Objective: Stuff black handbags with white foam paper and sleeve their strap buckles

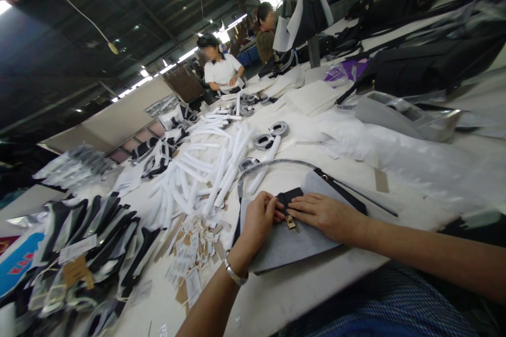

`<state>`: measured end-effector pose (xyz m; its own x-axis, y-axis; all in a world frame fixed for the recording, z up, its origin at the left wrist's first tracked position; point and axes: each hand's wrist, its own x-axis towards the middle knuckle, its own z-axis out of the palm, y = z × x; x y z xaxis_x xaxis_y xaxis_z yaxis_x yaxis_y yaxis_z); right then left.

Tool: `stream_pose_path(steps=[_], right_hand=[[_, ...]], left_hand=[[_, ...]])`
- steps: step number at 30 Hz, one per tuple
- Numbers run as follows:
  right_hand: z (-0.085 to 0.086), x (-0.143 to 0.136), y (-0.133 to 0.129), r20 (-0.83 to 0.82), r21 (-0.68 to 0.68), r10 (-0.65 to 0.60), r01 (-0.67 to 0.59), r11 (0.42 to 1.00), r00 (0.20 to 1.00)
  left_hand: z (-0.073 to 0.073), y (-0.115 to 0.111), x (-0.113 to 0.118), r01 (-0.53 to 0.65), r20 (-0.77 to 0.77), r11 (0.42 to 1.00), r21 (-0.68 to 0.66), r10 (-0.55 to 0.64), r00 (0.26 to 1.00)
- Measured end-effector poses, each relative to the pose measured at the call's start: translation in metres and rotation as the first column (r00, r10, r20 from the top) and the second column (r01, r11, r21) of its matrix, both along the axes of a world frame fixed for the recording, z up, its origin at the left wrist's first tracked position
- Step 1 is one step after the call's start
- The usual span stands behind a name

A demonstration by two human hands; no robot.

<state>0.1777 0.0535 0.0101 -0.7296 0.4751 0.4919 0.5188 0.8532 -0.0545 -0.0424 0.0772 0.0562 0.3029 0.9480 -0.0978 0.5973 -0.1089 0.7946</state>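
Fingers point(271, 206) of the left hand point(256, 218) are curled at the black tab point(290, 196), can't tell if pinching; the right hand point(330, 216) is just lying flat and loose. Grey-covered bag point(276, 253) is around 5 o'clock in view, gold clasp point(291, 222) at the tab's 6.

Red capitals on the blue panel point(20, 264) at far left read "KA" (the next letter, N or M, is blurred). Print on the white tags point(193, 285) is too small to read.
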Motion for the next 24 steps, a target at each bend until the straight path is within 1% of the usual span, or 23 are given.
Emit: stream_pose_path(steps=[4, 8, 10, 13, 16, 18, 21, 24], right_hand=[[0.002, 0.000, 0.000, 0.027, -0.014, 0.011, -0.011, 1.000, 1.000], [-0.002, 0.000, 0.001, 0.040, -0.007, 0.015, -0.015, 1.000, 0.999], [-0.004, 0.000, 0.002, 0.042, 0.000, 0.023, -0.023, 1.000, 0.999], [-0.006, 0.000, 0.004, 0.032, 0.007, 0.036, -0.036, 0.999, 0.999], [-0.007, 0.000, 0.004, 0.034, -0.012, 0.059, -0.058, 0.998, 0.998], [-0.007, 0.000, 0.003, 0.034, -0.029, 0.069, -0.068, 0.997, 0.997], [-0.004, 0.000, 0.002, -0.003, -0.043, 0.037, -0.037, 0.998, 0.999], [0.002, 0.000, 0.001, 0.013, -0.046, 0.046, -0.045, 0.998, 0.999]], left_hand=[[0.000, 0.000, -0.004, -0.038, 0.143, 0.992, -0.122, 0.056, 0.988], [0.001, 0.003, -0.003, -0.003, 0.220, 0.971, -0.237, 0.057, 0.974], [0.000, 0.005, -0.001, 0.006, 0.236, 0.962, -0.272, 0.060, 0.970], [-0.003, 0.004, 0.003, -0.035, 0.217, 0.969, -0.246, 0.090, 0.972], [-0.005, -0.001, 0.007, -0.113, 0.170, 0.985, -0.127, 0.134, 0.976], [-0.004, -0.002, 0.008, -0.134, 0.143, 0.988, -0.070, 0.143, 0.979], [-0.001, 0.002, 0.007, -0.104, 0.126, 0.989, -0.100, 0.116, 0.985], [0.001, 0.006, 0.006, -0.081, 0.145, 0.985, -0.152, 0.104, 0.984]])
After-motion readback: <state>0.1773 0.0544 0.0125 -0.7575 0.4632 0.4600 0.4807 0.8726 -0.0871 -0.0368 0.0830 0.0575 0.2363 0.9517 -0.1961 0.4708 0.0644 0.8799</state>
